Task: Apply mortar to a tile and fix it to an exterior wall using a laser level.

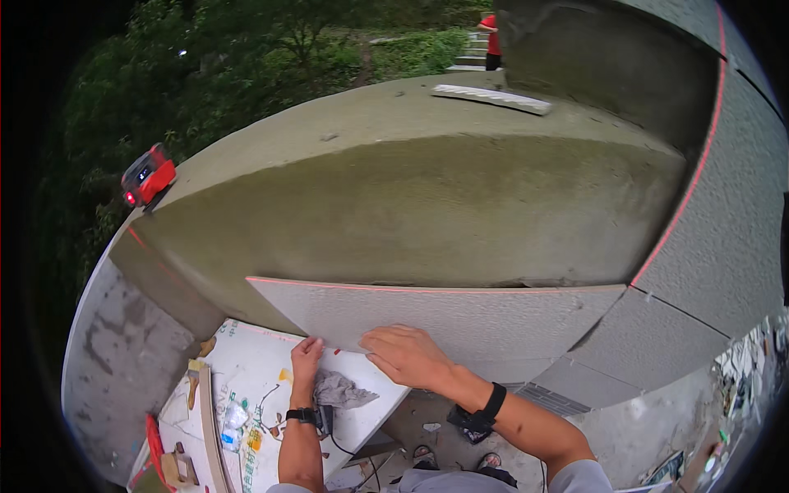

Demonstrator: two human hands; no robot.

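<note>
A grey textured tile (477, 324) stands against the wall, a red laser line along its top edge. My right hand (407, 355) lies on the tile's lower part with its fingers stretched out. At the tile's lower left edge, my left hand (307, 355) is closed in a pinch; what it holds, if anything, is hidden. A tiny red piece (337, 352) shows just right of the left hand. Beside my left wrist, a crumpled grey cloth (341, 389) rests on a white board (246, 361).
A red laser level (149, 177) perches on the ledge at left. A pale strip (491, 99) lies on the ledge top. The board carries a brush (193, 384), a plastic bottle (233, 426) and a long strip (212, 431). Tiles (727, 197) cover the right wall. A person in red (491, 41) stands far off.
</note>
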